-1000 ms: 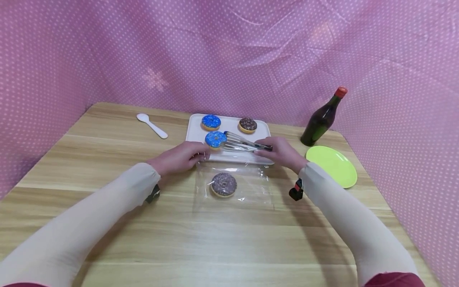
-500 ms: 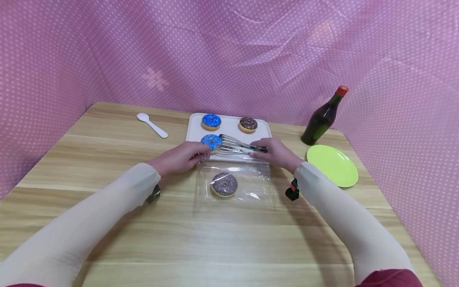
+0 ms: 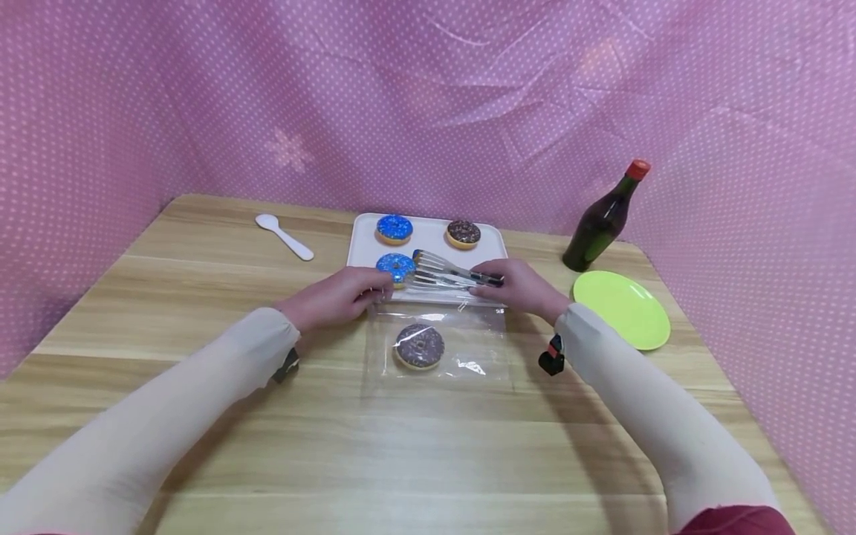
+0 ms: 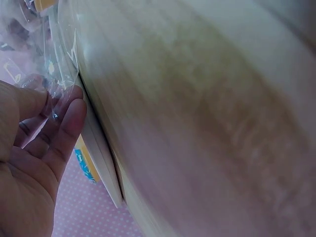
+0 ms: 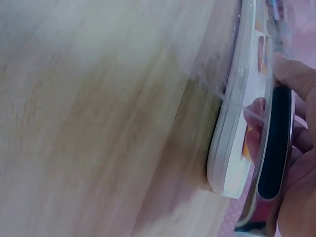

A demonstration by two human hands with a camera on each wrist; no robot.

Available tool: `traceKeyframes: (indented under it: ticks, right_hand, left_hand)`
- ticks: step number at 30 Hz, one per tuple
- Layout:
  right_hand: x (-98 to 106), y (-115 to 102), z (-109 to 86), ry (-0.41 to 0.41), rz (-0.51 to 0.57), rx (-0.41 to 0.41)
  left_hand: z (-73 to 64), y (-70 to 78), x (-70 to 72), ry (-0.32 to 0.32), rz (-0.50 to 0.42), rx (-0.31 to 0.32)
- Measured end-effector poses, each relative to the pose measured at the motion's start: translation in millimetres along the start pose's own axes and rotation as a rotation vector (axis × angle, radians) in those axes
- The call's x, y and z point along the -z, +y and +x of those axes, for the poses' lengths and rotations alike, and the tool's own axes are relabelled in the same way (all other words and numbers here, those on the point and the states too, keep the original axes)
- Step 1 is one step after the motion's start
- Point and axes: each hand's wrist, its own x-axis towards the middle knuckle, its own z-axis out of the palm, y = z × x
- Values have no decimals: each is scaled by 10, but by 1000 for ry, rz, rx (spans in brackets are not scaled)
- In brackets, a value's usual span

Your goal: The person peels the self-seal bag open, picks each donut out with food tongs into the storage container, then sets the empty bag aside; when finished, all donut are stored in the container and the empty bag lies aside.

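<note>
Pinched in the fingers of my left hand (image 3: pixel 337 296) is the edge of a clear plastic bag (image 3: pixel 484 364), also seen in the left wrist view as crinkled film (image 4: pixel 64 54). Inside the bag lies a chocolate donut (image 3: pixel 419 346) with sprinkles. My right hand (image 3: pixel 518 286) holds metal tongs (image 3: pixel 444 273) by their dark-inlaid handle (image 5: pixel 276 143). The tongs' ends are at the right side of a blue-iced donut (image 3: pixel 395 266), over the near part of a white tray (image 3: pixel 428 234); whether they grip it I cannot tell. Left fingers partly cover this donut's near-left edge.
Another blue donut (image 3: pixel 394 228) and a chocolate donut (image 3: pixel 464 233) sit at the back of the tray. To the left lies a white spoon (image 3: pixel 286 236). A dark bottle (image 3: pixel 602 219) with a red cap stands right, behind a lime-green plate (image 3: pixel 622 310).
The nearer blue donut has shifted slightly left and toward me. The tongs moved left with the right hand, then a little back right. My left hand has stayed nearly still.
</note>
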Motion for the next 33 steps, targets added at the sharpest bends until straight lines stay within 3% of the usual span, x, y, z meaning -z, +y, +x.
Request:
traceKeyframes:
  ticks: [7,12,23,29,33]
  right_hand:
    - [146,0,-90,20,-6,-20]
    - [312,46,-264,58,22,-11]
    - [630,200,-1007,147,-41,-65]
    - [663,311,-1378,240,-109,-4]
    - [628,375,-1560,255,-122,24]
  left_hand:
    - [-8,-17,-24,-3,-10,9]
    - [-8,-14,-27,5,-17,13]
    - [-20,1,-54,5,-32,29]
    - [3,7,-44,-3,-25,36]
    - [18,23,-28,-10,-16,38]
